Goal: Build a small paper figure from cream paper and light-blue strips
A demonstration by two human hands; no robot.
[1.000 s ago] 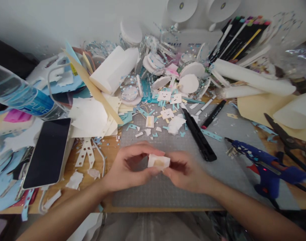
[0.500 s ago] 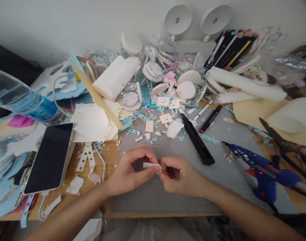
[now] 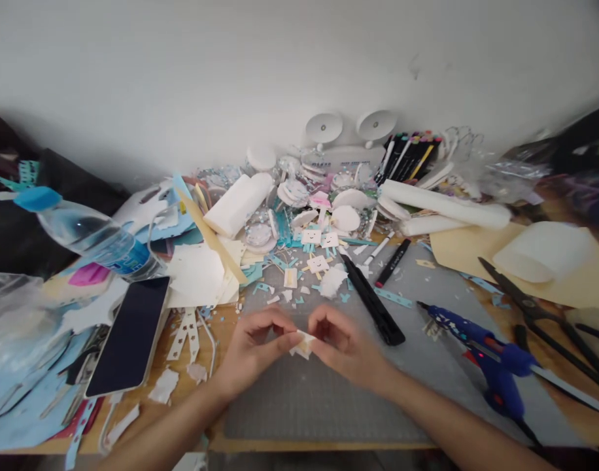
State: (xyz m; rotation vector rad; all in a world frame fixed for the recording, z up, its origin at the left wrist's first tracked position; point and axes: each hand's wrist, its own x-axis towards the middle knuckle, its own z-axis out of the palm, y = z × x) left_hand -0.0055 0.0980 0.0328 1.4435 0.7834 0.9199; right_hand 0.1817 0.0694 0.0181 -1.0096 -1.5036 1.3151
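Between my two hands, over the grey cutting mat [image 3: 280,405], is a small white paper piece [image 3: 303,345] with a yellowish patch. My left hand [image 3: 260,347] pinches its left edge between thumb and fingertips. From the right, my right hand [image 3: 346,350] pinches the other edge. The fingertips cover part of the piece. Beyond them lie a torn white scrap [image 3: 333,281], a small white card with a yellow strip [image 3: 290,278] and little paper figures with smiling faces [image 3: 318,263]. A black utility knife [image 3: 375,304] rests right of the scrap.
Right of the mat's middle lies a blue glue gun [image 3: 480,353], with black scissors [image 3: 535,304] beyond it. A black marker [image 3: 393,261] is near the knife. At left are a phone [image 3: 127,337] and a tilted water bottle [image 3: 98,235]. Round white discs [image 3: 346,218] crowd the back.
The white piece has turned between my fingers, from flat face to edge-on to tilted downward. Both hands keep hold of it. The view has shifted up, showing more wall.
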